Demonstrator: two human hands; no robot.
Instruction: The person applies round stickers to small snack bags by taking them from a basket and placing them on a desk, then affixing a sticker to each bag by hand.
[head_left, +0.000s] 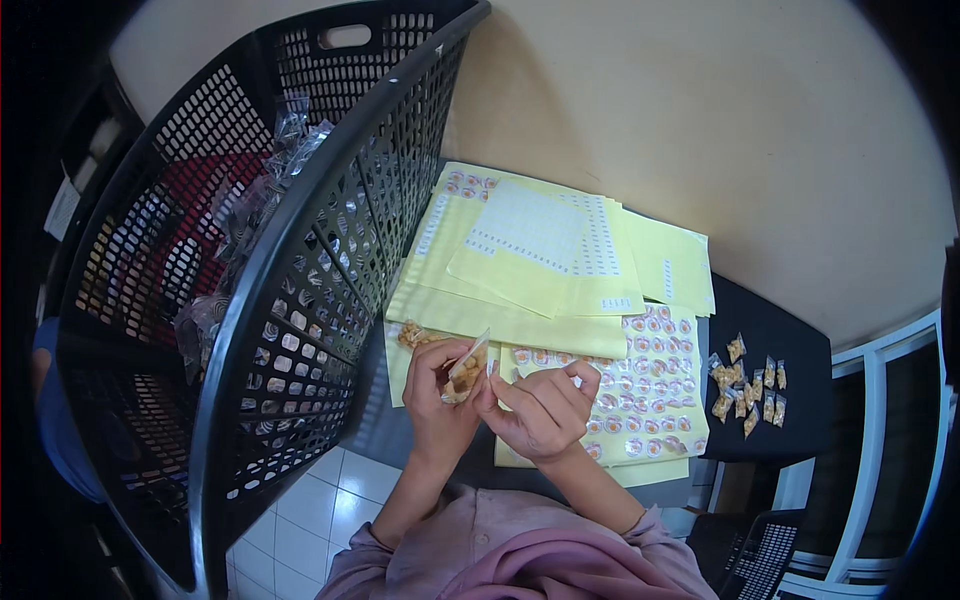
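Note:
My left hand (437, 382) grips a small clear plastic bag of light brown snack pieces (466, 372), held upright above the near part of the table. My right hand (541, 409) is at the bag's right edge, thumb and forefinger pinched together there; whether a small label lies between them I cannot tell. Just behind my left hand lies another bag of snack pieces (415, 335). Under and beside my right hand is a yellow sheet with rows of round clear stickers (651, 386). Farther back, white label sheets (529, 221) rest on stacked yellow sheets (510, 319).
A tall black plastic basket (259, 300) with silvery packets (251, 214) inside stands at the left. Several small filled bags (750, 390) lie on the dark table (795, 330) at the right. The wall (697, 112) rises behind. A blue-clothed part of a person (64, 427) shows at far left.

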